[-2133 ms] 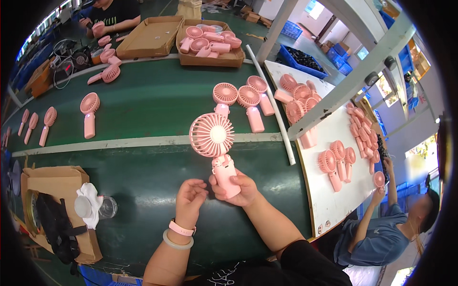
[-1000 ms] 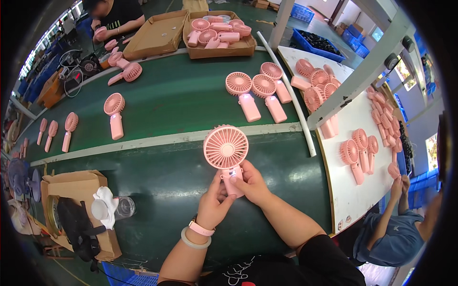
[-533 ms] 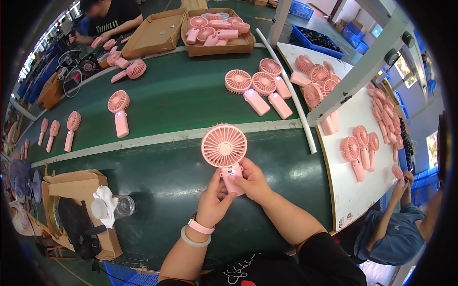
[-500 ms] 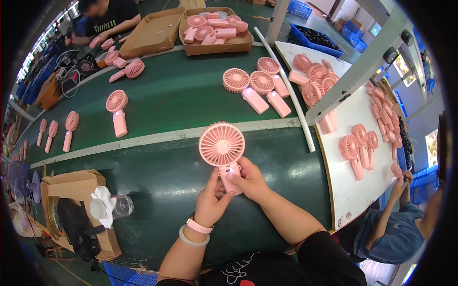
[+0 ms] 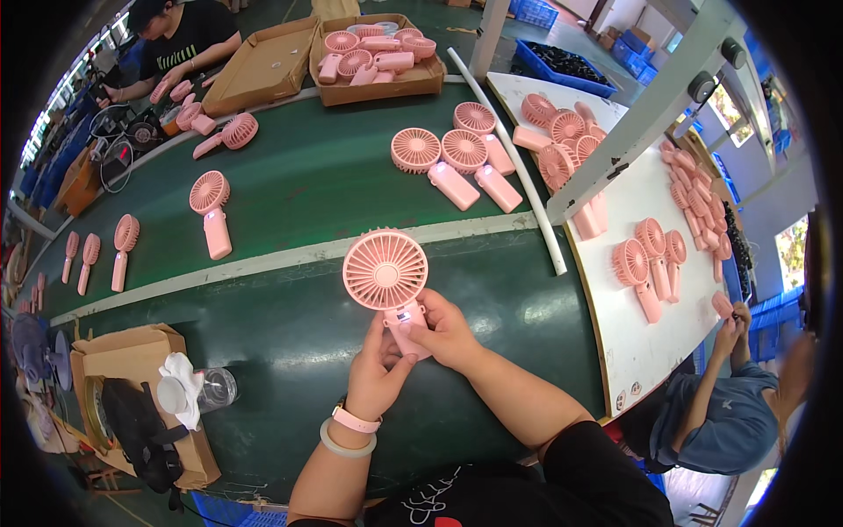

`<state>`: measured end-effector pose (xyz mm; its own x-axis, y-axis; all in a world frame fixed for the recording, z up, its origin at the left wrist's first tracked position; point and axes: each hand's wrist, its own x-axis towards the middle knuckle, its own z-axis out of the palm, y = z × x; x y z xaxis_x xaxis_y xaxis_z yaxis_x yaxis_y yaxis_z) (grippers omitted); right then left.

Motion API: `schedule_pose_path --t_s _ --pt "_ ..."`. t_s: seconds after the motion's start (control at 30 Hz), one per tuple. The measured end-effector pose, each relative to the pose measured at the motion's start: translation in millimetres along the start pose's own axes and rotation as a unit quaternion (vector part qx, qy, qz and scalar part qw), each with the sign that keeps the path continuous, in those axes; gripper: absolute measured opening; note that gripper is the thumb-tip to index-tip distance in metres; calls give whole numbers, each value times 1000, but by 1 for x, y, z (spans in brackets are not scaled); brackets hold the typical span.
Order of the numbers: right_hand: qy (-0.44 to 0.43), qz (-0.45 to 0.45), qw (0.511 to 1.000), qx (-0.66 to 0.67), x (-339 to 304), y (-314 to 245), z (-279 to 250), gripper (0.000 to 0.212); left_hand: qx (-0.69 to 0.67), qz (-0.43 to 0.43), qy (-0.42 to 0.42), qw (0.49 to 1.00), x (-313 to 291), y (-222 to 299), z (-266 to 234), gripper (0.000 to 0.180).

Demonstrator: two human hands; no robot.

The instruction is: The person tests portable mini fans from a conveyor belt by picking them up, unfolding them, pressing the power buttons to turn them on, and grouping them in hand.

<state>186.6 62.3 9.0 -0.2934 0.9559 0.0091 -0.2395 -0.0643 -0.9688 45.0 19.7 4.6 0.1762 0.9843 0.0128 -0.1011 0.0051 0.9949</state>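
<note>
The left hand (image 5: 373, 379) and right hand (image 5: 446, 334) are grasping the handle (image 5: 414, 349) of a pink fan (image 5: 385, 274), holding it over the green table (image 5: 281, 351), in from the near edge. It is probably feeling light, hard and a bit slippery. Its thin bars (image 5: 362, 274) are looking easy to snap, so the handle is seeming the best place for holding.

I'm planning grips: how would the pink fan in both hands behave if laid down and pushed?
The pink fan is probably stiff, looking like hard plastic. Its grille, thinly ribbed, could be fragile if squeezed. Laid flat, it would likely slide rather than roll, given its blocky handle.
</note>
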Motion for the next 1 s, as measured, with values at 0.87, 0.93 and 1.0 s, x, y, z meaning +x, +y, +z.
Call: schedule_pose_path --t_s 0.87,0.93,1.0 --pt "170 -187 777 -577 97 -60 -65 44 -325 -93 -5 941 4 13 -12 54" --pt "207 -147 704 -663 127 -44 -95 53 -337 -102 -22 935 5 11 -14 53" --pt "201 -91 694 -686 140 -37 -106 58 -349 -109 -22 931 6 13 -14 53"
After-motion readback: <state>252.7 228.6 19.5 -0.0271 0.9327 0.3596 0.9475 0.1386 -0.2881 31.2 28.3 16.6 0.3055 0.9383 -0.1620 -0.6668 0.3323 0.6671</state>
